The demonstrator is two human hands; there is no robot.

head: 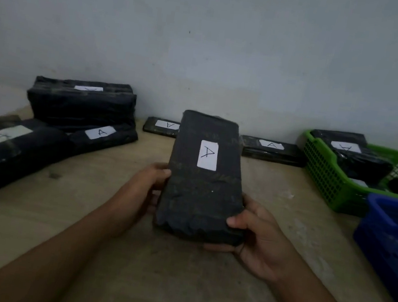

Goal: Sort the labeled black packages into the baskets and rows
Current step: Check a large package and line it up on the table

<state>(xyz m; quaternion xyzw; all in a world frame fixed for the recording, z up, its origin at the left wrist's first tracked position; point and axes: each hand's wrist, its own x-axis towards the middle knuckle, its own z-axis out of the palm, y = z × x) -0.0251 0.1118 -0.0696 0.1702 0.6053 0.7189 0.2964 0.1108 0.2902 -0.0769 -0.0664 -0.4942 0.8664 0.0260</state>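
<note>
While lifted, package (204, 177) sits between both hands' fingers (234, 222).

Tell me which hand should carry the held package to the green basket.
Right, probably. The right hand already grips the package on the side nearer the green basket; the left hand would have to cross over.

Around the held package (204, 177), you have bare wooden table (275, 202) on both sides and in front of it, up to the two flat packages (272, 149) by the wall. Left of it, stacked packages (81, 106) block the way. Right of it, the green basket (327, 176) and blue basket (389, 244) close off the table edge.
</note>
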